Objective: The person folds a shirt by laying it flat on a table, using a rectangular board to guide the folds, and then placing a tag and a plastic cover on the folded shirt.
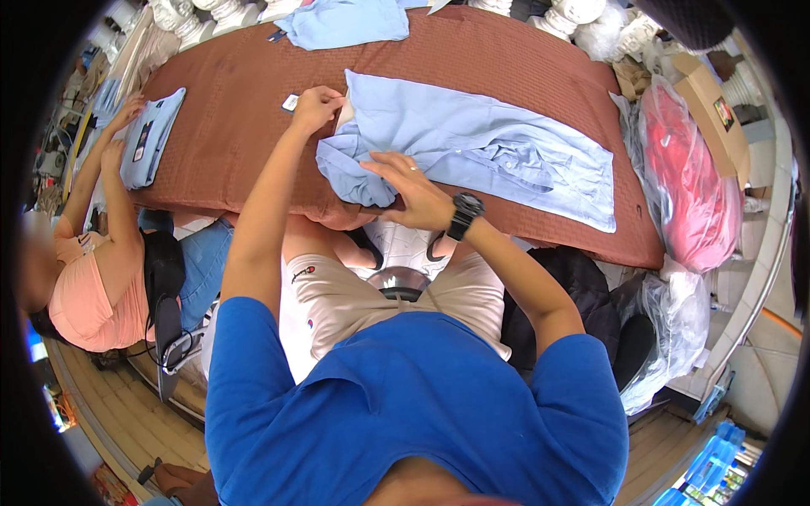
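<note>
Head view: shirt (pixel 498 148) lies flat on the table (pixel 228 110) — left hand (pixel 316 108) pinches its collar edge, right hand (pixel 413 190), fingers spread, presses its bunched sleeve — apparently steadying the cloth.

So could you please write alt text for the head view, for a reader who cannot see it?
A person's left hand and right hand press on a light blue shirt spread across a brown-covered table. At left, a co-worker's hands rest by a folded blue shirt.

Shirt (pixel 506 143) lies on table (pixel 236 101), bags (pixel 692 185) right.
</note>
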Motion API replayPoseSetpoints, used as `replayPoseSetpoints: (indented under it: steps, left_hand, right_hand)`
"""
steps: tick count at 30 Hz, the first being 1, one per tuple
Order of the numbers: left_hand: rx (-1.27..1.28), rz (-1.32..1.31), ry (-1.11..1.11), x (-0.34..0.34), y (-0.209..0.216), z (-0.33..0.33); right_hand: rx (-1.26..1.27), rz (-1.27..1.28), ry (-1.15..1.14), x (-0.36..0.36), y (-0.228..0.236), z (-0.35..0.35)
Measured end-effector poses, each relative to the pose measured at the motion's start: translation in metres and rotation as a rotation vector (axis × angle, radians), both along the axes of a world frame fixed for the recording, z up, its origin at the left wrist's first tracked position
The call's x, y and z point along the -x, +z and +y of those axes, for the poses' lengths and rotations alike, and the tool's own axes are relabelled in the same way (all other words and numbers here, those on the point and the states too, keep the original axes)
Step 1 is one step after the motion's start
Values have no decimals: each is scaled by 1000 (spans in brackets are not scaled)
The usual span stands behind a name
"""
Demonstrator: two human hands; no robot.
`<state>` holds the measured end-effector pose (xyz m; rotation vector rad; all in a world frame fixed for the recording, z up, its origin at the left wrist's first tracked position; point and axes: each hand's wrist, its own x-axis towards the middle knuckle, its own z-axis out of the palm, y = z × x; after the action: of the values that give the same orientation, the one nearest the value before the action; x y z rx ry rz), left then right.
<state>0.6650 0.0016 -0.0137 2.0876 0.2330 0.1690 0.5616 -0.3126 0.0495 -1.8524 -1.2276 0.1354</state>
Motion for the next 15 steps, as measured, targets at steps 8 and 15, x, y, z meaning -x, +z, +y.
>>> replayPoseSetpoints:
  steps: [8,15]
  left_hand:
    - [-467,-440,35,-8,49,-18]
    - [-557,-549,-277,-14,56,-95]
  right_hand:
    - [85,-268,-867,-120,-32,-224]
    - [850,-1,-1617,-112,-59,-374]
